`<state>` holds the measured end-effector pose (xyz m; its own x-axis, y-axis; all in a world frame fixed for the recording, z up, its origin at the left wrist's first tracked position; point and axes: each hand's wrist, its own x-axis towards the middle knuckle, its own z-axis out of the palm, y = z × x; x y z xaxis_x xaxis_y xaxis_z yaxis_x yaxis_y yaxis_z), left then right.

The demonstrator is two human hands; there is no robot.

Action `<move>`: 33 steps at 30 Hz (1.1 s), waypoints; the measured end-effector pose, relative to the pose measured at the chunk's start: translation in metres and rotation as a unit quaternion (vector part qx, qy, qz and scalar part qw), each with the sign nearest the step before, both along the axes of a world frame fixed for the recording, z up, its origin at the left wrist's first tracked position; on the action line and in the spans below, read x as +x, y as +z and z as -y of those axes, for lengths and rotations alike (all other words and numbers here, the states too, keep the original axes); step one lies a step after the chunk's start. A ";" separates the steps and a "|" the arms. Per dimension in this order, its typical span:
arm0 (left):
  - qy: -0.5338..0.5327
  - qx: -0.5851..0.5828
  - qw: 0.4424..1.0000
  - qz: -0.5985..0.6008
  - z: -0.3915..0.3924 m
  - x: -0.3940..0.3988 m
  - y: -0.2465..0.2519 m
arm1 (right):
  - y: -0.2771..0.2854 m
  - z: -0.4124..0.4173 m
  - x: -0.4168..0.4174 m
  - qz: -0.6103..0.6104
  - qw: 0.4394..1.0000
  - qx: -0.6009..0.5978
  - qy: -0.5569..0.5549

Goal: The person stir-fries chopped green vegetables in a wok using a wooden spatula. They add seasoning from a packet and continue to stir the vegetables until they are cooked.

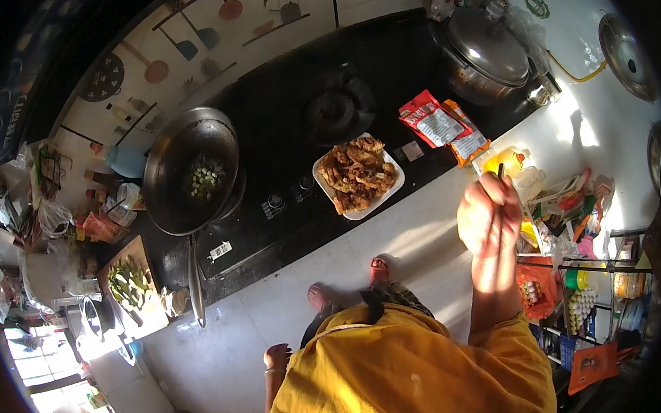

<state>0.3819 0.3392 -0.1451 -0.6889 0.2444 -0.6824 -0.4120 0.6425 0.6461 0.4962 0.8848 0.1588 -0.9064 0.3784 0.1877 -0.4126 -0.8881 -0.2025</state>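
My right hand (490,214) is raised at the right, its fingers closed round a thin, dark, stick-like utensil, mostly hidden by the fist. Low at my left side hangs my left hand (277,356), fingers curled; whether they are closed is unclear. A dark wok (161,177) stands tilted on the left burner with chopped pale-green pieces (207,180) inside and its metal handle towards me. Fried, browned chunks (358,173) fill a white tray (398,175) at the front of the black cooktop. Red (427,115) and orange (468,141) packets lie to its right.
A lidded metal pot (483,55) stands at the back right, beyond the bare right burner (333,110). At the left, a cutting board (140,246) holds cut green vegetables (131,284) near bottles and bags. A rack (595,264) with eggs and packages is on my right.
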 end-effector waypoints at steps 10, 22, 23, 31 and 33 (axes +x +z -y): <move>-0.004 -0.015 1.000 -0.006 -0.011 0.005 0.019 | -0.115 -0.027 0.035 0.366 0.866 0.087 -0.330; 0.105 -0.062 0.990 0.067 -0.039 0.027 0.030 | -0.139 -0.033 0.019 0.378 0.836 0.278 -0.284; 0.144 -0.057 0.985 0.081 -0.036 0.032 0.025 | -0.145 -0.036 0.020 0.386 0.831 0.285 -0.282; 0.221 -0.022 0.969 0.105 -0.031 0.076 0.020 | -0.154 -0.057 0.008 0.446 0.815 0.196 -0.314; 0.216 -0.017 0.971 0.099 -0.037 0.081 0.027 | -0.159 -0.065 0.008 0.456 0.819 0.162 -0.309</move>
<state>0.4627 0.3763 -0.1185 -0.5768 -0.0637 -0.8144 -0.7620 0.4011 0.5083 0.5045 0.9503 -0.0003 -0.3798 0.8818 -0.2796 -0.3092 -0.4059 -0.8600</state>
